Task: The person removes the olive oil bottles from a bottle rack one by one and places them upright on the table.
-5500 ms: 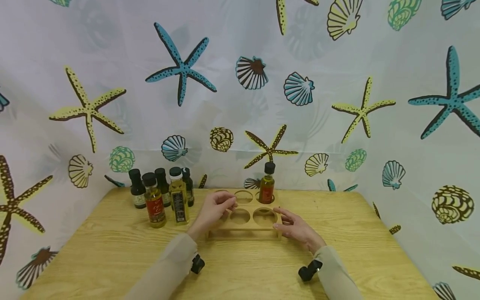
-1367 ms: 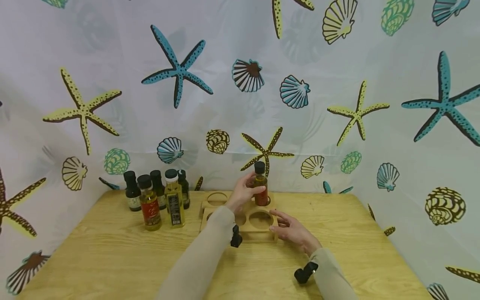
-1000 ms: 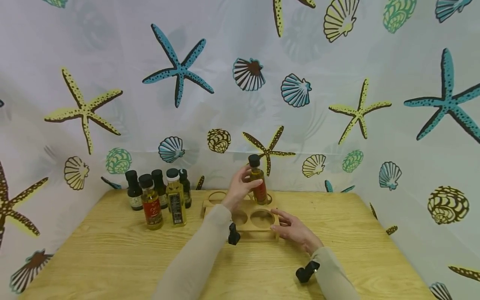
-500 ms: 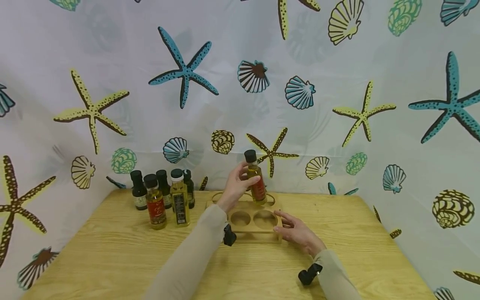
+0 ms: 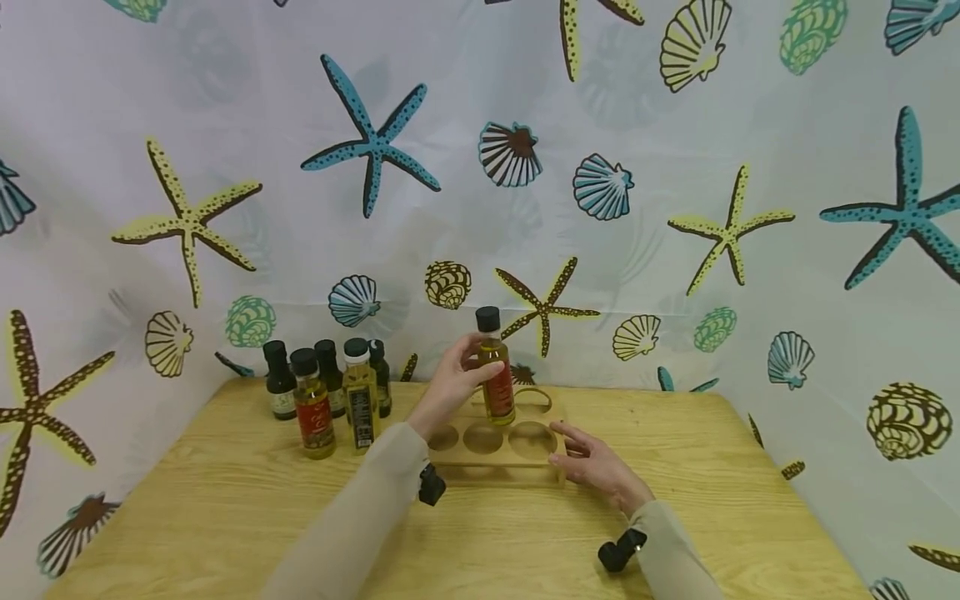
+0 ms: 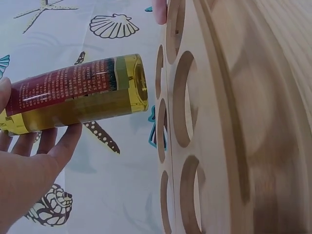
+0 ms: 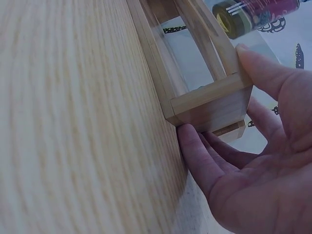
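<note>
Left hand curled round the neck and shoulder of a small glass bottle of yellow oil with red label and black cap, lifted clear above the pale wooden six-hole rack; probably light, rigid, breakable, slick, best gripped at the labelled waist; right hand flat, fingers extended, steadying the rack's end.

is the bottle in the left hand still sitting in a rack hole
No, the left hand holds the bottle lifted clear above the wooden rack.

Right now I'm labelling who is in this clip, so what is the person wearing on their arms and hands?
Both arms wear long, loose, light beige sleeves down to the wrists. A small black camera is strapped under the left wrist and another under the right wrist. The left hand and right hand are bare: no gloves, rings or watch show.
</note>
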Available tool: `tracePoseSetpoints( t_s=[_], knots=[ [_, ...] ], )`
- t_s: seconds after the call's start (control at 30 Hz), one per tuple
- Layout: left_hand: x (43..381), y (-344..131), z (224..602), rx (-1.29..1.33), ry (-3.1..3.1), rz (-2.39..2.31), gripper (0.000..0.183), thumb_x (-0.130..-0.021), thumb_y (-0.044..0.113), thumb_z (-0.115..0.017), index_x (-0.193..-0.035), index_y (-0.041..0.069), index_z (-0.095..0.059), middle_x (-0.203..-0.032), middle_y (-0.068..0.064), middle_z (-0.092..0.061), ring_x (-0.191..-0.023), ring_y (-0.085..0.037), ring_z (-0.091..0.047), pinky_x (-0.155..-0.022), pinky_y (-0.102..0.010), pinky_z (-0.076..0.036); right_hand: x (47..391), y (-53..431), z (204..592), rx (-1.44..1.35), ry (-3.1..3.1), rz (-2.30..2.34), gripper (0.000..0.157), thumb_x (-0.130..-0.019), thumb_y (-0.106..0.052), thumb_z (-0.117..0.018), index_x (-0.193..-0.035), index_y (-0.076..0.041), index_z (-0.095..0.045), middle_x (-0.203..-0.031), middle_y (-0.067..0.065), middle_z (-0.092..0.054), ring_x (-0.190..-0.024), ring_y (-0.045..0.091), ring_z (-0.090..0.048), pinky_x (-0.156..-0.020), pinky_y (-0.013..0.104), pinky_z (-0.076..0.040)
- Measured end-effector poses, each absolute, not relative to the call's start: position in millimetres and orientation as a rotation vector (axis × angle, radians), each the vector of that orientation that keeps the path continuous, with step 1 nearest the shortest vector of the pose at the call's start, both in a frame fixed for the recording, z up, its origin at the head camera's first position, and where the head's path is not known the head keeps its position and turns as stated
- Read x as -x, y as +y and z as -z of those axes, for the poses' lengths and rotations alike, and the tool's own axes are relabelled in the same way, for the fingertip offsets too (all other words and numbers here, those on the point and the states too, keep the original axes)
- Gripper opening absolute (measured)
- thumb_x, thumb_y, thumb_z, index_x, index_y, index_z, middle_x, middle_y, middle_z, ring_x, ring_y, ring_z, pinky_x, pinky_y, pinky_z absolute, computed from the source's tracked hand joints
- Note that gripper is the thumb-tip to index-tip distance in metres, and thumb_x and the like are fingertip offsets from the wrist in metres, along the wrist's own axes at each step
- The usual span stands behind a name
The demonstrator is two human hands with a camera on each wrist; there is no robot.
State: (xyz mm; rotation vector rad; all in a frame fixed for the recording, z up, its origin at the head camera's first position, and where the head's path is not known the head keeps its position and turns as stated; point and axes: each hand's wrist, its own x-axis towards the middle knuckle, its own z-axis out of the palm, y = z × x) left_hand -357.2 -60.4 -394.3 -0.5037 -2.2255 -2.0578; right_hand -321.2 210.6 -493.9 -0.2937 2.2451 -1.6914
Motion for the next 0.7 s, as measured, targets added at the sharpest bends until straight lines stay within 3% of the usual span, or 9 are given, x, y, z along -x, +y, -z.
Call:
tracePoseSetpoints(
  t_s=[0.2,0.43,0.7],
  knots=[
    [347,-73,387,0.533,-2.272,2.048,0.051,-0.095,0.022,-0.066,-0.142,0.016,-0.047,-0.136,-0.008,-0.055,-0.123,-0.029,-0.055,-0.101,-0.049,-0.047,321,211,494,0.295,2.250,1.690,0.067,-0.090,-0.034,-0.072,-0.149,-0.030,-0.042,-0.159,0.022,-0.024,-0.146,0.040,-0.025,-0.103,0.047,-0.048],
    [335,-85,383,0.479,-2.302,2.027,0.048,-0.094,0.026,-0.068,-0.138,0.023,-0.049,-0.137,-0.006,-0.055,-0.125,-0.029,-0.055,-0.094,-0.047,-0.048,322,210,494,0.295,2.265,1.687,0.067,-0.089,-0.036,-0.073,-0.148,-0.031,-0.044,-0.159,0.022,-0.026,-0.146,0.040,-0.027,-0.101,0.046,-0.049],
    [326,-95,384,0.441,-2.278,2.070,0.047,-0.095,0.021,-0.066,-0.139,0.018,-0.048,-0.140,-0.007,-0.053,-0.124,-0.031,-0.055,-0.103,-0.052,-0.044,322,211,496,0.292,2.266,1.691,0.067,-0.089,-0.037,-0.073,-0.149,-0.030,-0.043,-0.158,0.022,-0.027,-0.145,0.040,-0.028,-0.102,0.047,-0.049]
  ],
)
